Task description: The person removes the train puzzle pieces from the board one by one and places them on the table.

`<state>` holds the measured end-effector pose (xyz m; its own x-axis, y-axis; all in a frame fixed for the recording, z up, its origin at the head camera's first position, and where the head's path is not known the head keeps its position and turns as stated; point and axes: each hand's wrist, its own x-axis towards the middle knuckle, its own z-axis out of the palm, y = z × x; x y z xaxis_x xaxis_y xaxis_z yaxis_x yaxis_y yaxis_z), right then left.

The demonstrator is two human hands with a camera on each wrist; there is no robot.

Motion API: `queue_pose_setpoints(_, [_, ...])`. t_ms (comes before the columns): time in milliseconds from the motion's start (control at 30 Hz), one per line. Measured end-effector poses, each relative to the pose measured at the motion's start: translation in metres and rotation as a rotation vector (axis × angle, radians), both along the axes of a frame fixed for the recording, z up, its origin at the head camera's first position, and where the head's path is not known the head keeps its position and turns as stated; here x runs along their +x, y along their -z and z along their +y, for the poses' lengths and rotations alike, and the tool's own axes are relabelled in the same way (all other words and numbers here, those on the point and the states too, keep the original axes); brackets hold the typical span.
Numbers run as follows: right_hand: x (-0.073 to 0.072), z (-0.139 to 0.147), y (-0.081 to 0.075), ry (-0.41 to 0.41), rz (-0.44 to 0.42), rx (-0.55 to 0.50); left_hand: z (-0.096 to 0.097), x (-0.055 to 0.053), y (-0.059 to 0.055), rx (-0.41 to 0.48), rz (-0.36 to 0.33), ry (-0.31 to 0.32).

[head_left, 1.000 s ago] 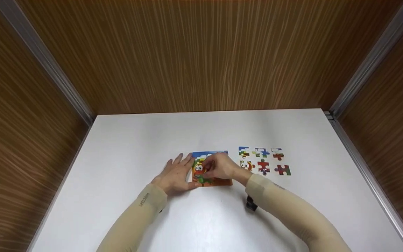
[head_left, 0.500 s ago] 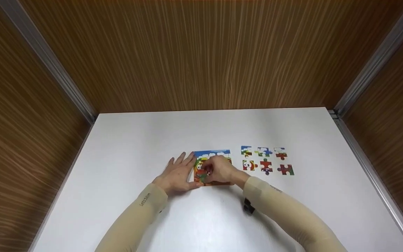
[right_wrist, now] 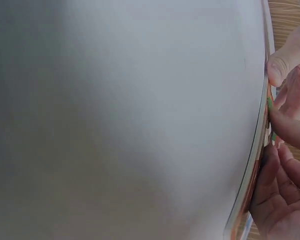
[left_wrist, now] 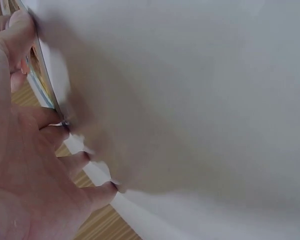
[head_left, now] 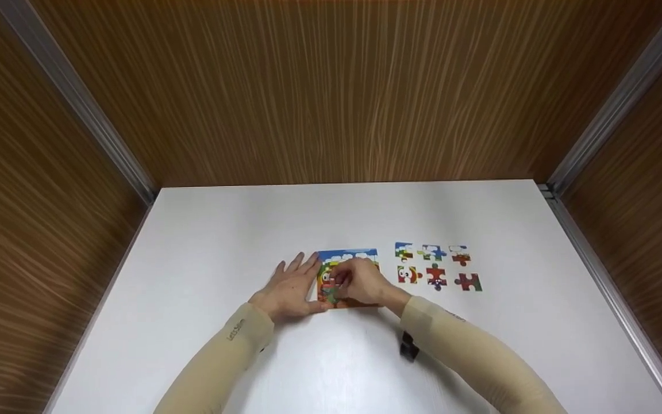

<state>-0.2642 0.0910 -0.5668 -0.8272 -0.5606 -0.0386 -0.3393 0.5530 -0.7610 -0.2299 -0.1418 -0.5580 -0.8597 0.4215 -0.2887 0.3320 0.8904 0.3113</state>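
Note:
A colourful jigsaw board (head_left: pixel 347 253) with a blue sky strip along its top lies flat on the white table. My left hand (head_left: pixel 289 291) spreads its fingers at the board's left edge, thumb on the lower left corner. In the left wrist view, the fingertips (left_wrist: pixel 102 194) press down on the table. Over the board's left part, my right hand (head_left: pixel 364 283) bends its fingers and pinches a puzzle piece there, mostly hidden by the hand. The right wrist view has the right thumb (right_wrist: pixel 292 131) and fingers meeting close over the board's edge, a bit of green between them.
Right of the board, several loose puzzle pieces lie in two rows, among them a piece with eyes (head_left: pixel 407 274), a red piece (head_left: pixel 436 276) and a red-green piece (head_left: pixel 469 282). A small black object (head_left: pixel 408 347) shows under the right sleeve. Wood-grain panels (head_left: pixel 342 92) enclose the table (head_left: pixel 239 230).
My right hand stays over the board's left part, its fingers shifting slightly there. The left hand and the loose pieces keep their places; the head view sways a little.

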Motion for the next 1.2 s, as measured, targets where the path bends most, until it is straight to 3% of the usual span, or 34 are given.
queue_pose_setpoints(200, [0.003, 0.003, 0.000, 0.091, -0.171, -0.188, 0.001, 0.000, 0.000, -0.004, -0.001, -0.006])
queue_pose_setpoints(433, [0.002, 0.018, -0.009, 0.126, -0.250, -0.289, 0.003, -0.001, -0.002, -0.007, 0.000, 0.009])
queue_pose_setpoints(700, [-0.002, 0.054, -0.034, 0.129, -0.261, -0.295, 0.000, -0.003, -0.001, -0.013, -0.015, -0.013])
queue_pose_setpoints(833, [-0.003, 0.076, -0.039, 0.136, -0.233, -0.260, 0.000, -0.002, -0.002, -0.015, -0.015, -0.012])
queue_pose_setpoints(967, [-0.001, 0.098, -0.038, 0.145, -0.222, -0.227, 0.001, -0.003, -0.002, -0.024, -0.009, -0.005])
queue_pose_setpoints(1200, [0.008, 0.127, -0.025, 0.179, -0.279, -0.191, 0.001, -0.003, -0.003, -0.025, -0.008, -0.007])
